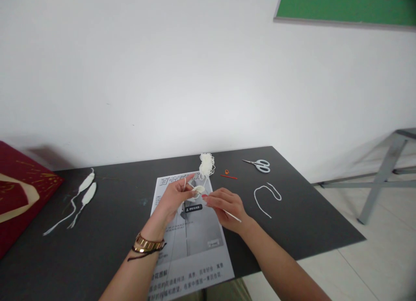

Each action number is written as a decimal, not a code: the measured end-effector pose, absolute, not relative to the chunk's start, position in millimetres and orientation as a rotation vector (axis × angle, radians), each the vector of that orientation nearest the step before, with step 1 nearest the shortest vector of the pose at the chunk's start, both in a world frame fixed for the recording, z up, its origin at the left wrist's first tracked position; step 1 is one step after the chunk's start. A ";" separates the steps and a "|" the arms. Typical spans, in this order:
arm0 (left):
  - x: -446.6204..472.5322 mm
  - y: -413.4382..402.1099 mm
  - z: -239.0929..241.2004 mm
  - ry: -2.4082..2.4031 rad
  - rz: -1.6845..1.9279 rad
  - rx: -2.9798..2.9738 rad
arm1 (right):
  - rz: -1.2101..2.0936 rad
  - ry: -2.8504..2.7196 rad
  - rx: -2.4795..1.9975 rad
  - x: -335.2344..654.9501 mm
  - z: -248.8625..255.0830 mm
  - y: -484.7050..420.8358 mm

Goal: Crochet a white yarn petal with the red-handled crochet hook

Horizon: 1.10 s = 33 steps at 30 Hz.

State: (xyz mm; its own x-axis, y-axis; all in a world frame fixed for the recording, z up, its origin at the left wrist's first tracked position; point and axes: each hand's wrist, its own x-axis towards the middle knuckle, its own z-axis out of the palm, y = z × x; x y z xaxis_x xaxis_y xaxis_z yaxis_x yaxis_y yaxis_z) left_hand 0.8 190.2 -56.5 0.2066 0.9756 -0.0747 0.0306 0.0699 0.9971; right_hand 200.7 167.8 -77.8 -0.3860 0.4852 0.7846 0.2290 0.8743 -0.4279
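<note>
My left hand is raised over a printed sheet and pinches a small cream crocheted piece, with the yarn looped over its forefinger. The strand runs back to a loose pile of cream yarn at the sheet's far edge. My right hand is closed round a thin white crochet hook, its tip at the crocheted piece. A gold watch and dark bands circle the left wrist.
On the dark table lie two finished white crocheted pieces at left, a red box at the left edge, scissors, a small orange hook and a white cord at right. A grey metal frame stands right.
</note>
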 end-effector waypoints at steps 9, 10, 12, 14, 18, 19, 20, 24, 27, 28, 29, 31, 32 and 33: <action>11.9 184.0 -56.9 0.997 1.192 0.978 | 0.302 -1.872 -0.571 199.5 -74.2 170.7; 13.2 183.4 -56.6 0.995 1.197 0.964 | 0.294 -1.884 -0.565 199.9 -74.7 170.9; 14.7 183.2 -56.4 0.995 1.185 0.939 | 0.271 -1.923 -0.546 201.2 -76.0 171.4; 14.5 184.1 -56.7 0.994 1.136 0.920 | 0.231 -1.965 -0.527 202.7 -77.6 172.1; 14.8 186.0 -58.8 1.014 1.058 0.927 | 0.126 -2.032 -0.520 204.5 -80.6 172.4; 15.9 185.8 -59.6 1.031 1.071 0.939 | 0.103 -2.047 -0.526 204.3 -81.3 172.0; 17.4 185.3 -60.5 1.052 1.100 0.955 | 0.086 -2.058 -0.537 203.9 -81.9 171.4; 23.2 182.5 -63.9 1.170 1.290 1.066 | 0.074 -2.044 -0.608 199.8 -84.1 168.6; 22.5 182.3 -63.9 1.239 1.371 1.198 | 0.133 -1.989 -0.638 196.6 -84.0 167.6; 21.2 182.7 -63.3 1.251 1.378 1.246 | 0.159 -1.966 -0.644 195.9 -83.3 167.5; 19.6 183.2 -62.6 1.258 1.377 1.292 | 0.187 -1.939 -0.651 195.5 -82.2 167.4; 16.3 184.5 -61.4 1.261 1.351 1.370 | 0.243 -1.880 -0.670 195.1 -78.8 167.3; 14.8 185.3 -61.2 1.259 1.330 1.401 | 0.271 -1.852 -0.681 195.1 -76.7 167.3; 13.4 186.1 -61.2 1.257 1.306 1.428 | 0.299 -1.827 -0.692 195.3 -74.6 167.3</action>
State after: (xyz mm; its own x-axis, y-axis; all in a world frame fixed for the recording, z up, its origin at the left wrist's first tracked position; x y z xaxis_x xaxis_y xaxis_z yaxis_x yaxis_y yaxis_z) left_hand 13.4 186.1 -61.2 -0.0313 0.9828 0.1817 0.1439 -0.1755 0.9739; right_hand 195.3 167.3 -74.6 -0.2238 0.5905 0.7754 0.3124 0.7971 -0.5168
